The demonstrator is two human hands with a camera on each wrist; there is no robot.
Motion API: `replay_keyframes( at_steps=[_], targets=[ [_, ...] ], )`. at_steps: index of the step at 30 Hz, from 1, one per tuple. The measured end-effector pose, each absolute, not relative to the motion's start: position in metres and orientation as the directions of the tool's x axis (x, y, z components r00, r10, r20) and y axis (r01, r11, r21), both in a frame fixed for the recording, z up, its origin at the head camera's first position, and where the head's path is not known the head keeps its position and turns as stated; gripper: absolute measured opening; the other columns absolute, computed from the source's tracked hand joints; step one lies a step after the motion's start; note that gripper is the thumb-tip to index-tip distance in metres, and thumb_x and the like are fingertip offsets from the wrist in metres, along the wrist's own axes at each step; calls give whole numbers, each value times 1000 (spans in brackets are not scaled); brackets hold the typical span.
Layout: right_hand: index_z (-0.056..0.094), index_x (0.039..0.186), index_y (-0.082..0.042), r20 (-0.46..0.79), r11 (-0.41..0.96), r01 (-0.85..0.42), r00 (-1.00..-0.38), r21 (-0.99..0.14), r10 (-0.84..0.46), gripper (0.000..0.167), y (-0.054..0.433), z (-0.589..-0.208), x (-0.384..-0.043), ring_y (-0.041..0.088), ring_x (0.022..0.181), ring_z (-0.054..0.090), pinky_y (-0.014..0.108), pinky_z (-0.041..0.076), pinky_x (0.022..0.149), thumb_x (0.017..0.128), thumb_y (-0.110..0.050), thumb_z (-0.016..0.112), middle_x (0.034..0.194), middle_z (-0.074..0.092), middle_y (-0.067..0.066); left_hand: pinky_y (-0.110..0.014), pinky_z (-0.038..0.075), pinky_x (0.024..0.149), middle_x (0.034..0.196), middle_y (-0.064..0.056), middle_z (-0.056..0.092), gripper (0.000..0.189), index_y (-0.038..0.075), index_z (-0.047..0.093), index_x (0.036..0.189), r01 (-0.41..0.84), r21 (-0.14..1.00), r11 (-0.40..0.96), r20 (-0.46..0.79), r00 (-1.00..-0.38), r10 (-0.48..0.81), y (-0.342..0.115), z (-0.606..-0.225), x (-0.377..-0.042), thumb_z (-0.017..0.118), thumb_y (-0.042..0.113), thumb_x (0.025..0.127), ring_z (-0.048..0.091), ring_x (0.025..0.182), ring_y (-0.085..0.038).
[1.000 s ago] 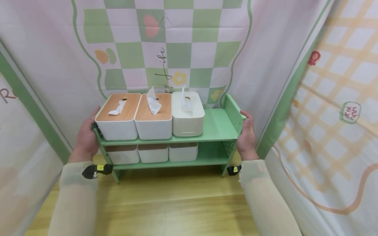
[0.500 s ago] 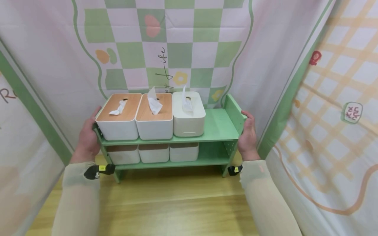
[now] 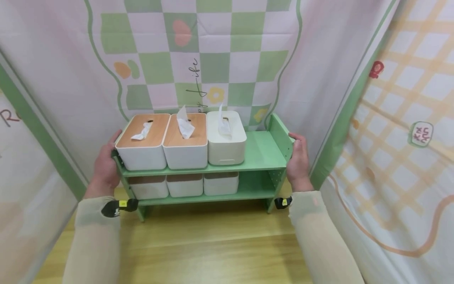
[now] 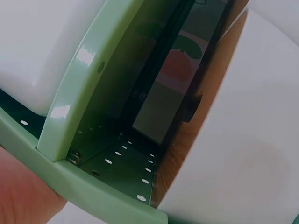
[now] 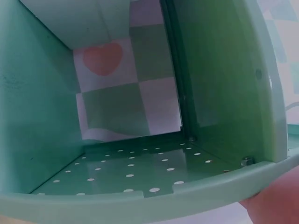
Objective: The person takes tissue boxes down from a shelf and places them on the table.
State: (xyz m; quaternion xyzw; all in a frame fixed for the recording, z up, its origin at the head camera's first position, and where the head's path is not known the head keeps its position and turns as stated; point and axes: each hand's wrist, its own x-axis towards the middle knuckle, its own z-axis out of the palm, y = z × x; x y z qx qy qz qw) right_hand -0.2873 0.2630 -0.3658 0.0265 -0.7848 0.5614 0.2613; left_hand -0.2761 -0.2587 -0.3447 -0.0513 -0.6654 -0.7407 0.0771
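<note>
A green two-tier shelf point(image 3: 264, 148) stands in the middle of the head view. At its left side panel is my left hand point(image 3: 106, 167), gripping the panel from outside; some fingers are hidden behind it. My right hand point(image 3: 298, 163) holds the right side panel, its fingers curled over the upper edge. On the upper tier sit two white tissue boxes with wood-look lids, the left one point(image 3: 142, 157) and the middle one point(image 3: 186, 157), plus an all-white tissue box point(image 3: 226, 152). A tissue sticks out of each. Lower down, a row of three white boxes point(image 3: 184, 189) fills the left part.
Behind the shelf hangs a checked green and white cloth point(image 3: 214, 67), and a printed curtain point(image 3: 400, 157) hangs at the right. A pale wood-look floor point(image 3: 213, 248) lies in front. Round holes dot the perforated side panel point(image 5: 131, 175) in the right wrist view.
Both hands keep their hold on the shelf, and the boxes stay in place on it. The head view shifts only slightly.
</note>
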Motion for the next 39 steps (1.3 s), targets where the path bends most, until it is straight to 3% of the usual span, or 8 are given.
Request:
replay_keyframes(
  at_steps=[6,10,13,17,18,22,31,39],
  targets=[
    [40,147,-27,401,382,-287,-877,-878,264,54,258,-360,-283,37,129,39,60,31,104,103,-58,31,151,38,13,-46,6,119,166,4,6,55,29,13,161,204,979,-23,201,-976,-83,-260,-348,-278,19,42,108,4,150,-27],
    [36,151,-25,446,415,-312,-851,-854,278,55,253,-351,-273,29,137,35,54,30,110,104,-52,40,155,35,6,-47,11,119,166,0,10,54,29,17,161,209,977,47,213,-971,-109,-262,-349,-277,21,43,109,9,149,-30],
    [36,152,-20,594,504,-407,-749,-762,293,57,243,-345,-263,23,135,37,46,31,110,101,-42,49,157,32,2,-48,12,119,166,-6,9,56,27,17,161,212,977,28,214,-971,-109,-262,-348,-276,19,45,108,11,148,-34],
    [42,146,-12,818,646,-546,-527,-533,229,61,226,-335,-251,24,138,33,48,28,111,92,-36,56,158,28,7,-49,10,119,166,-10,7,56,25,17,161,222,975,-30,218,-971,-100,-262,-348,-276,17,42,108,8,148,-37],
    [43,144,-10,854,664,-574,-480,-479,201,62,222,-331,-249,24,145,23,48,23,115,90,-36,57,159,26,8,-48,10,119,166,-10,7,56,24,17,161,224,974,-37,220,-970,-100,-262,-348,-276,17,41,108,8,148,-37],
    [45,142,-8,917,675,-650,-385,-349,103,62,208,-322,-247,27,145,24,52,26,114,88,-35,59,160,26,10,-47,10,119,166,-9,6,56,25,18,161,222,973,-69,214,-972,-98,-260,-347,-276,17,40,108,7,148,-37],
    [41,151,-12,862,664,-656,-506,-358,-35,73,187,-321,-255,28,148,19,55,23,114,88,-43,61,162,24,12,-47,10,119,166,-7,6,55,26,18,161,218,974,-55,212,-973,-95,-260,-348,-275,19,40,108,7,148,-36],
    [30,158,-18,708,714,-610,-668,-344,-229,79,158,-326,-260,33,149,3,57,7,117,92,-48,62,164,15,12,-48,10,119,166,-9,6,55,26,18,161,233,972,-37,229,-970,-86,-260,-349,-276,17,40,108,6,148,-36]
  ],
)
